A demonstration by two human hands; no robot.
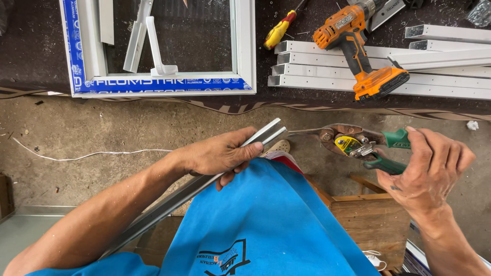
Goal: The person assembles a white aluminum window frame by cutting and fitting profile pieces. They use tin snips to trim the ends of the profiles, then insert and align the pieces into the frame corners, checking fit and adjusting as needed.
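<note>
- The aluminium strip, a long, thin, flat-sided profile of dull grey metal, runs slantwise from the lower left up to its squared end near the middle of the view, over the person's lap.
- The left hand wraps it close to that end; its grip is pressed together on the strip, thumb on top, fingers curled beneath.
- The tin snips sit just right of the strip's end, apart from it: rusty brown blades pointing left, a yellow patch at the pivot, two green handles.
- The right hand has its grip pinching the snips' handles, fingers bent round them.
- A blue shirt of smooth cloth fills the lower middle; a rough wooden stool shows beside it.
- The floor is bare, stained concrete, with one thin white cord lying across it.
- Above, the dark desk carries one white window frame edged in blue film, with loose white pieces inside it.
- One orange cordless drill lies on a stack of white hollow profiles; at least four cut ends show on the left.
- One screwdriver with a yellow-and-red handle lies left of the drill.
</note>
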